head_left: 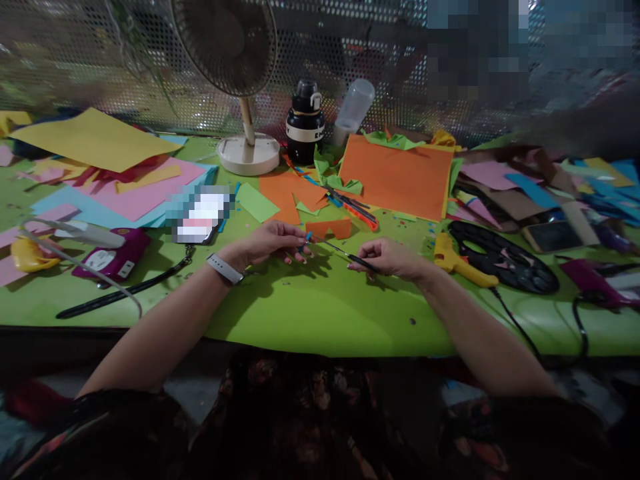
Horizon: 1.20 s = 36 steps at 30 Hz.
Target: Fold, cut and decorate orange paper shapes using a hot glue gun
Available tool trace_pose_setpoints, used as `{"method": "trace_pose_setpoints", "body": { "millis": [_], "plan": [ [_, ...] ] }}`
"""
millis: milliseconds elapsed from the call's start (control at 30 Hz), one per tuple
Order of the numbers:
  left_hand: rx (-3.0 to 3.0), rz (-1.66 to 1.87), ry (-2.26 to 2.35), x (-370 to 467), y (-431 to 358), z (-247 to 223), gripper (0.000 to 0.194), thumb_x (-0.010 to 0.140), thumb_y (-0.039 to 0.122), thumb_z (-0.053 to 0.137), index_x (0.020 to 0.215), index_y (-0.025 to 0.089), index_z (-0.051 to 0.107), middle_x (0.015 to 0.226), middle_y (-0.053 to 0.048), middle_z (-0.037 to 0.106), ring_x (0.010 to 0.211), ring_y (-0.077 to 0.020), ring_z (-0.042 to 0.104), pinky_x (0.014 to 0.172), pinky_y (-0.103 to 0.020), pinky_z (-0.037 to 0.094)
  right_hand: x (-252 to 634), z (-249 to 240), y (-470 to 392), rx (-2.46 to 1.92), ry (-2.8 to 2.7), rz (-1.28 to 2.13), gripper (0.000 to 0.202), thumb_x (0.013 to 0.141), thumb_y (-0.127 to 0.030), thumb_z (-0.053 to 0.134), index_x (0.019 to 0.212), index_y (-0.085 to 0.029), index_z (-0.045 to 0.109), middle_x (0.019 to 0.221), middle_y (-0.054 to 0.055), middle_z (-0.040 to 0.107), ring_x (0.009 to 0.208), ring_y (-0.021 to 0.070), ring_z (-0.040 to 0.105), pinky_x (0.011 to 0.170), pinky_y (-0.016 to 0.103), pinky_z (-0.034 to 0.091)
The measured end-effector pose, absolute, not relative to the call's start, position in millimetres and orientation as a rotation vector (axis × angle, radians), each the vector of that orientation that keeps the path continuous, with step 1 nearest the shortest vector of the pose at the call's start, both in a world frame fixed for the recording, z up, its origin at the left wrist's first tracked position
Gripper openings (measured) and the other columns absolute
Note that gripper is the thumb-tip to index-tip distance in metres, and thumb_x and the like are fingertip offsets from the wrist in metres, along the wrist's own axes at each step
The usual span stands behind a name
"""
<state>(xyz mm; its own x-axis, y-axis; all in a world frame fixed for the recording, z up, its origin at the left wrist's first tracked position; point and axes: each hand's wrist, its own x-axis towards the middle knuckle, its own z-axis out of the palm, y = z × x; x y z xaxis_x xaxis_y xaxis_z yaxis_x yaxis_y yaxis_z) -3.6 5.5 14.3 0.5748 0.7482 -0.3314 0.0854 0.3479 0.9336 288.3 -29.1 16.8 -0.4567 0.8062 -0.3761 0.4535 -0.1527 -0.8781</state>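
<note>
Over the middle of the green table, my left hand (274,243) pinches a small strip of blue paper (309,237) between thumb and fingers. Closed around a slim tool with a black handle and thin metal tip (361,261) is my right hand (387,259). The tool's tip points left and reaches close to the blue paper; whether they touch I cannot tell, nor its exact kind. Just beyond both hands lies a cut piece of orange paper (329,229). A pair of scissors (357,208) rests behind it, with orange on its handles.
A yellow glue gun (463,261) and a black palette-like tray (517,257) lie right of my right hand. Left are a phone (203,217) and a purple device (113,253). Behind stand a fan (249,155), a black bottle (305,137) and an orange sheet (400,177).
</note>
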Motion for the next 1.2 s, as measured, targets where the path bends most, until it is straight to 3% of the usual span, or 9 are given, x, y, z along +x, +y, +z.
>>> {"method": "trace_pose_setpoints", "body": {
  "millis": [367, 667, 1200],
  "plan": [
    [1.169, 0.563, 0.89, -4.2, 5.8, 15.6, 0.011, 0.084, 0.017, 0.069, 0.093, 0.011, 0.072, 0.088, -0.009, 0.076, 0.064, -0.0093, 0.068, 0.05, -0.015, 0.049, 288.5, 20.8, -29.8, -1.488, -1.825, 1.64, 0.038, 0.069, -0.053, 0.081, 0.073, -0.018, 0.065, 0.056, -0.001, 0.061, 0.044, 0.006, 0.041, 0.042, 0.026, 0.023],
    [1.153, 0.568, 0.87, -4.5, 4.1, 15.0, 0.014, 0.081, 0.02, 0.074, 0.091, 0.011, 0.069, 0.09, -0.01, 0.076, 0.065, -0.0104, 0.069, 0.049, -0.016, 0.05, 286.6, 21.6, -30.7, -1.434, -1.803, 1.691, 0.033, 0.068, -0.044, 0.084, 0.071, -0.017, 0.065, 0.059, -0.002, 0.062, 0.05, 0.0071, 0.049, 0.047, 0.024, 0.032],
    [1.153, 0.551, 0.886, -3.0, 4.1, 13.0, 0.011, 0.083, 0.018, 0.071, 0.092, 0.012, 0.068, 0.088, -0.009, 0.077, 0.067, -0.0114, 0.071, 0.051, -0.016, 0.049, 284.3, 24.3, -32.7, -1.484, -1.829, 1.661, 0.036, 0.065, -0.049, 0.084, 0.07, -0.019, 0.065, 0.06, -0.001, 0.062, 0.053, 0.0096, 0.052, 0.05, 0.027, 0.037]
  ]
}}
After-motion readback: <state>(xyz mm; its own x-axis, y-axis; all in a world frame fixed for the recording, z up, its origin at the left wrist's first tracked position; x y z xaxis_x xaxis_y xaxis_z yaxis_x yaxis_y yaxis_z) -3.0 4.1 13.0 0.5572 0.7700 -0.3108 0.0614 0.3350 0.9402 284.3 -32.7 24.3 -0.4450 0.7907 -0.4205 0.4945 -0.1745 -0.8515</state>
